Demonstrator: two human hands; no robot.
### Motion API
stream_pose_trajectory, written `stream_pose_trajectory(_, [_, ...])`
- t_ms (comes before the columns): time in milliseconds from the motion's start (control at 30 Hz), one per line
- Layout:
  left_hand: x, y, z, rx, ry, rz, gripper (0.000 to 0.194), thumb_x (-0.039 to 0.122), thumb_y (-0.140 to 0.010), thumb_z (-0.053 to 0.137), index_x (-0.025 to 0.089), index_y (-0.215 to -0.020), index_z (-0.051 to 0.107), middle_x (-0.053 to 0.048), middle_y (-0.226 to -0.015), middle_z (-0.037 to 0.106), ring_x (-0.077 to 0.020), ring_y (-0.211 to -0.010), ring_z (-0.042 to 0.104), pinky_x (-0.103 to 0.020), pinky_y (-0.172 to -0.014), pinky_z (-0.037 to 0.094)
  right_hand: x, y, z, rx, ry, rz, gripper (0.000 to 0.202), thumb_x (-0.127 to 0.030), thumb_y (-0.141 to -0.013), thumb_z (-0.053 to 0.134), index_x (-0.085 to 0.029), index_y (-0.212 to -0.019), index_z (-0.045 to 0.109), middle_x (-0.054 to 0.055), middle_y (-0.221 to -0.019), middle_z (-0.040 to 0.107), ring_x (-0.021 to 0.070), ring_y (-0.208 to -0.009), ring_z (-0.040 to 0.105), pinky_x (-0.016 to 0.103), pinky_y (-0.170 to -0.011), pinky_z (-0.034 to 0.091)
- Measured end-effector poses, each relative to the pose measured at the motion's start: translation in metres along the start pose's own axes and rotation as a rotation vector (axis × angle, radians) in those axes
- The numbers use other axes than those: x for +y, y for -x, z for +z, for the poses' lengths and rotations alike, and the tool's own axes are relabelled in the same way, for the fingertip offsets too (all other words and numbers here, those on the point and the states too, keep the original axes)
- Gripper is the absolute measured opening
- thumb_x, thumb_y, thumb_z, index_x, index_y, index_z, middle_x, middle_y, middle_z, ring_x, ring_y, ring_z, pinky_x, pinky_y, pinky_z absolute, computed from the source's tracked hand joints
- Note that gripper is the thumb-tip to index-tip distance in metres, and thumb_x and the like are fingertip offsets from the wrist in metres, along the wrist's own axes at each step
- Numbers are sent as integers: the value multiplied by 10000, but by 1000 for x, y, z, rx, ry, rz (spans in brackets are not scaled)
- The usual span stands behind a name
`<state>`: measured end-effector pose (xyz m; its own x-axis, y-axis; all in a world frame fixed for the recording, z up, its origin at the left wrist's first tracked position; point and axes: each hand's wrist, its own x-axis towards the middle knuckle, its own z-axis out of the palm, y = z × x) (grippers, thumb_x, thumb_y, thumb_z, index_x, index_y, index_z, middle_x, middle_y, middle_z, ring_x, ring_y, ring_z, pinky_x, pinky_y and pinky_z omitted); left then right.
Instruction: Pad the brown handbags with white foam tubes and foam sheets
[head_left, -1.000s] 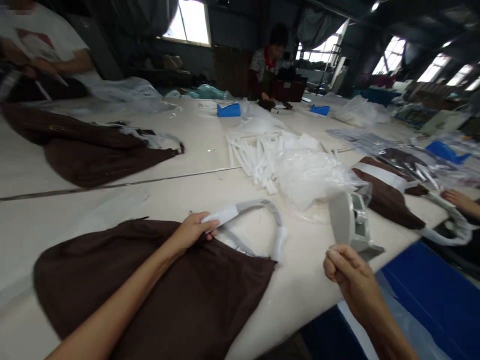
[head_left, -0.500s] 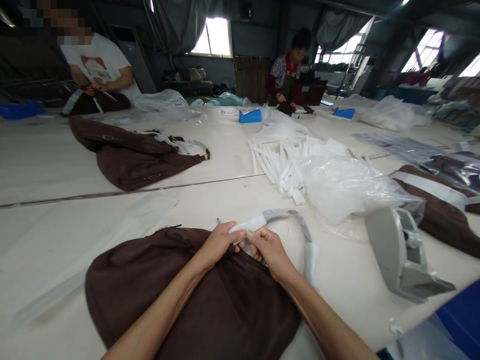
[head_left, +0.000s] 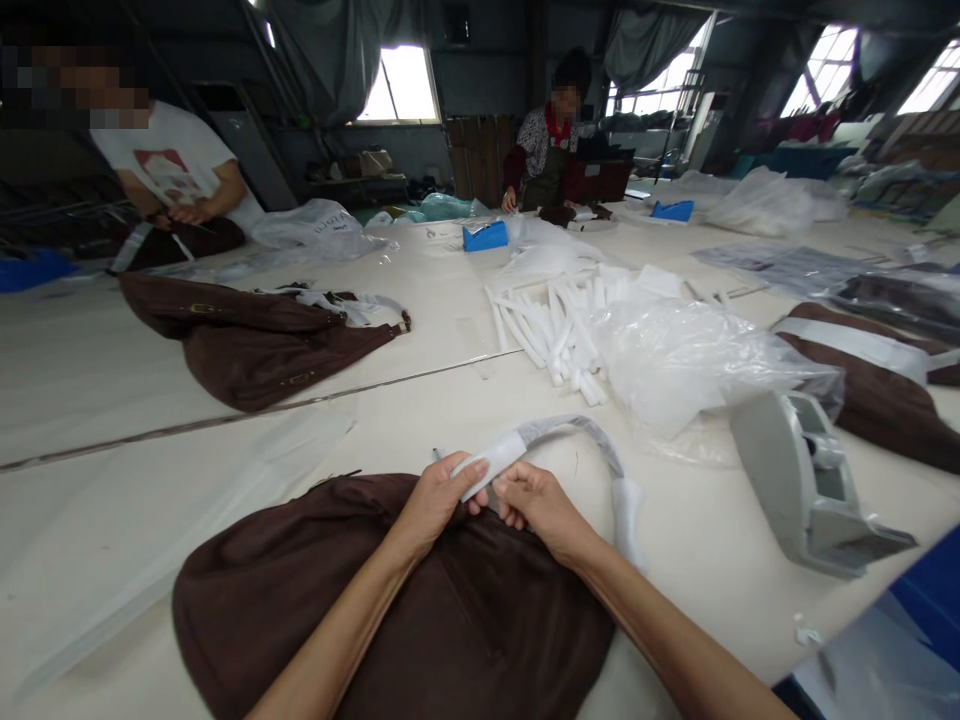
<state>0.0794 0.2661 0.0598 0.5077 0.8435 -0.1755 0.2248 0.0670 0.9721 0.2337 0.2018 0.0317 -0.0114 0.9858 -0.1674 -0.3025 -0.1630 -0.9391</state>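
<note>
A dark brown handbag (head_left: 420,620) lies on the table beneath my forearms. Its strap (head_left: 574,425) arches away behind my hands, with white foam wrapping (head_left: 499,462) around the near end and another wrapped piece (head_left: 626,510) at the right. My left hand (head_left: 442,490) grips the near foam-wrapped part of the strap, thumb on top. Just right of it, the fingers of my right hand (head_left: 529,495) are pinched together by the wrapping's lower edge. Whatever sits between those fingertips is too small to make out.
White foam strips (head_left: 559,325) lie heaped beside a clear plastic bag (head_left: 697,360). A grey tape dispenser (head_left: 795,480) stands at the right near the table edge. Another brown bag (head_left: 270,345) rests at left, and one with a white band (head_left: 862,380) at right. Two people work across the table.
The view has shifted slightly. My right hand has drawn a little away from the foam wrapping, while my left hand keeps its grip. The far person's hand has moved left.
</note>
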Motion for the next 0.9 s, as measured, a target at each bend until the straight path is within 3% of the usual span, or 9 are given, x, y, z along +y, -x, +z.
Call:
stream_pose_trajectory(200, [2,4,-7,-37,91,25,389,521,-856,624,147,-750,603,-8,-607,608,-108,-545,497,-219,-580,384,0,-15,4,-29,-1,-6,239,-375,-661,623,-161,-749,564,-5,-646,613,97,-545,511,229,-552,403])
stream_pose_trajectory(300, [3,6,-8,-60,114,15,375,510,-874,609,136,-880,645,-3,-596,593,-108,-536,483,-219,-572,376,4,-25,12,-8,-12,-45,217,-348,-657,604,-158,-758,577,-10,-621,600,101,-542,509,229,-542,387])
stream_pose_trajectory(500, [5,6,-8,-46,99,-9,466,499,-894,596,120,-1160,650,10,-567,565,-111,-533,463,-220,-573,360,4,-28,19,-22,-52,-196,145,-306,-746,578,-172,-802,590,-15,-620,606,109,-588,529,219,-563,388])
stream_pose_trajectory(667, [10,6,-10,-28,64,-89,602,556,-857,622,145,-1297,607,3,-579,574,-115,-533,447,-219,-544,341,11,-35,24,50,-97,-175,156,-285,-714,619,-177,-824,593,-22,-667,592,111,-586,539,213,-554,427])
stream_pose_trajectory(800, [13,6,-9,31,-1,-194,735,637,-796,633,241,-1404,524,22,-534,538,-134,-502,426,-223,-476,296,16,-41,25,124,-40,-192,88,-246,-695,605,-173,-745,593,-14,-655,587,120,-566,537,227,-542,445])
stream_pose_trajectory(900, [5,1,-11,38,-78,-273,856,712,-628,704,379,-1393,513,17,-558,570,-195,-523,483,-252,-425,302,11,-46,23,169,-96,-194,222,-344,-706,682,-185,-652,538,-25,-586,516,109,-518,471,217,-476,378])
